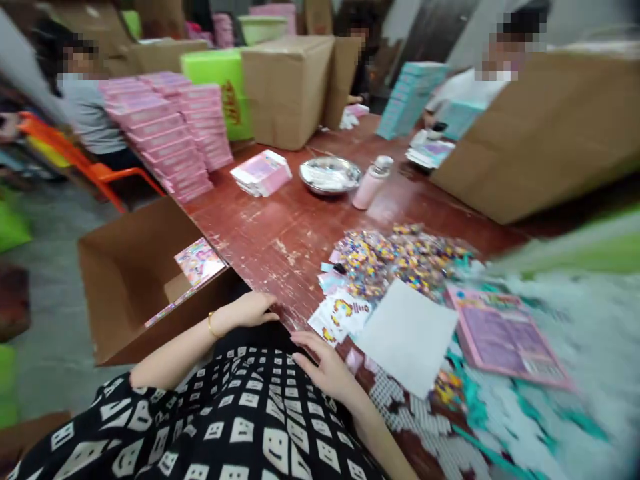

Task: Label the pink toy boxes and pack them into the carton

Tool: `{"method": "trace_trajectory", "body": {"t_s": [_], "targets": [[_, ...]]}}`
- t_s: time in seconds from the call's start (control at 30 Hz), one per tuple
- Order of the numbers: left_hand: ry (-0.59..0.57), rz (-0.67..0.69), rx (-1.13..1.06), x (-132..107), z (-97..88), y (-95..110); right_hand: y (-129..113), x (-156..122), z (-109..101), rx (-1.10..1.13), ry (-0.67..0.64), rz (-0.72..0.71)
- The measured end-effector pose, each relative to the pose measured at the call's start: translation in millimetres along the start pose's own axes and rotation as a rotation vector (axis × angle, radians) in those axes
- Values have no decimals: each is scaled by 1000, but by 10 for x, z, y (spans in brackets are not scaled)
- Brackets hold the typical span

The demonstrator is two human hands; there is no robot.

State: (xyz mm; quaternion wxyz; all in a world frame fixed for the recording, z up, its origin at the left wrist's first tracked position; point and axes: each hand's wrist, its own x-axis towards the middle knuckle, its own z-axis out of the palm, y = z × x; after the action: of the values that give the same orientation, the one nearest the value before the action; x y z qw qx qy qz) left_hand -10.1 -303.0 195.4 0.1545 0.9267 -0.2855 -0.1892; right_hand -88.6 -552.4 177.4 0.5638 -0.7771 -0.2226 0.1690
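Small printed white cards lower centre on worn red-brown wooden table, just beside right hand, flat, empty. Left hand loose, empty, at table edge. Open brown cardboard box left; stacked pink boxes upper left.

My packing workshop, crowded and busy.
Stacks of pink boxes and brown cartons crowd my worn red table's far edge; co-workers sit around.

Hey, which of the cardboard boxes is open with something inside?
The low cardboard box beside the table, by the left hand. Its top gapes and a colourful pack lies inside; the boxes on the table show only plain sides.
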Motion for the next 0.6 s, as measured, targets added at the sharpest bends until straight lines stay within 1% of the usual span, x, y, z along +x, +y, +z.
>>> {"method": "trace_trajectory", "body": {"t_s": [0.07,0.17,0.27,0.33,0.4,0.43,0.5,0.57,0.6], "targets": [[-52,59,9,44,69,9,152,-200,15,53,188,75],[-112,129,4,22,192,-1,347,-474,120,131,423,185],[-105,144,-18,-86,267,-73,480,-627,307,136,560,255],[-84,129,-27,-197,275,-181,541,-625,459,89,608,281],[-55,81,-28,-341,265,-344,581,-540,606,11,605,258],[-35,45,-30,-423,263,-442,594,-473,670,-31,572,221],[36,-33,-37,-601,289,-654,616,-302,760,-122,446,110],[170,-120,-18,-771,379,-867,651,-104,787,-231,310,-27],[257,-177,1,-845,449,-972,681,-1,776,-295,268,-91]]}}
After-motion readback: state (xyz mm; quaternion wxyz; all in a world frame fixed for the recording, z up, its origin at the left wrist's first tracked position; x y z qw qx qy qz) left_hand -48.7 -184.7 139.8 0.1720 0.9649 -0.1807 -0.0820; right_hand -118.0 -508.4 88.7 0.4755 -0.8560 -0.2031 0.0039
